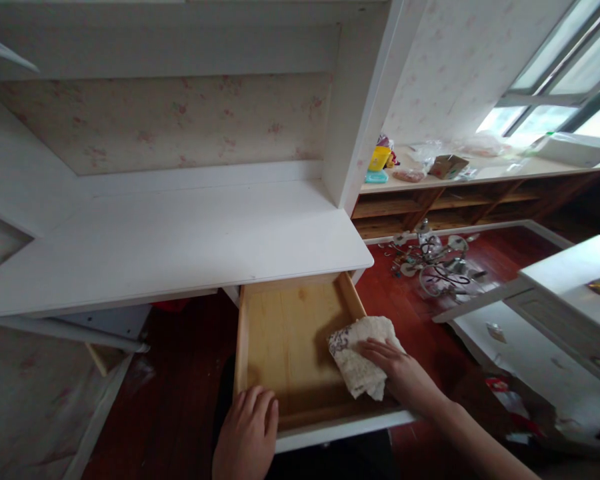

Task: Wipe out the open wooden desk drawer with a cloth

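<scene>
A light wooden drawer (291, 337) is pulled out from beneath the white desk (205, 230), and its bare bottom shows. My left hand (247, 430) grips the drawer's front left corner, the fingers hooked over the edge. Over the drawer's right side, my right hand (403, 373) holds a folded cream cloth (360, 353) with a dark patterned patch. The cloth lies across the right wall and covers part of it. My right fingers rest on top of the cloth; the thumb is hidden.
A shelf unit (360, 107) rises above the desk. On the red floor (380, 280) to the right lies a dismantled chandelier (437, 263). Bags and a small box (449, 167) sit on a low wooden cabinet (430, 200). White furniture (565, 320) stands at right.
</scene>
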Motion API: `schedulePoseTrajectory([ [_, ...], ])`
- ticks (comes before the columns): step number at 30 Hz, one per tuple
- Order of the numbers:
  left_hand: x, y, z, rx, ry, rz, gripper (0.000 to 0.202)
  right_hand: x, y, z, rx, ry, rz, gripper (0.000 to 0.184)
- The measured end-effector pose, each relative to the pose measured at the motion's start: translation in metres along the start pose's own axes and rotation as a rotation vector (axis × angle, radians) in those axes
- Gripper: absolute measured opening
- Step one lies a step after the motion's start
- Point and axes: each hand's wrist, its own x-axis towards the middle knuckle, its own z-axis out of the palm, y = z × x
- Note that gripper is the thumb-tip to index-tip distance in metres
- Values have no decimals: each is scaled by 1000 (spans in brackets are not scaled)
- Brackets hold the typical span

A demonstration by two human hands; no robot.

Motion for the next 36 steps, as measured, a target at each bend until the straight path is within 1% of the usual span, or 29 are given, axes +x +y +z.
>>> schedulePoseTrajectory([
  [2, 0, 0, 3, 5, 8, 1, 21, 17, 6, -1, -20, 35, -45, 78],
  [6, 1, 1, 4, 0, 8, -13, 22, 56, 15, -11, -102, 117, -147, 52],
  [8, 2, 2, 2, -10, 3, -19, 23, 75, 17, -16, -160, 130, -177, 42],
  [11, 4, 3, -2, -20, -3, -36, 25, 100, 20, -22, -263, 135, -198, 31],
  [13, 5, 4, -3, -21, -13, -44, 27, 116, 23, -24, -332, 130, -218, 28],
  [16, 4, 3, -2, -10, -17, -51, 30, 138, 30, -28, -395, 115, -262, 27],
  [20, 4, 3, 0, 11, 9, -55, 32, 162, 40, -33, -399, 113, -291, 27],
  [23, 4, 3, 0, 15, 6, -59, 33, 172, 46, -35, -398, 103, -301, 26],
  [27, 5, 3, -1, 18, -36, -55, 33, 177, 46, -37, -383, 76, -272, 26],
  [30, 4, 2, -1, 10, -63, -63, 33, 169, 40, -39, -321, 62, -208, 32],
  [33, 2, 3, -1, 6, -68, -61, 32, 143, 30, -37, -233, 89, -173, 41],
  [36, 1, 4, -2, 7, -69, -59, 32, 97, 17, -30, -117, 113, -121, 52],
])
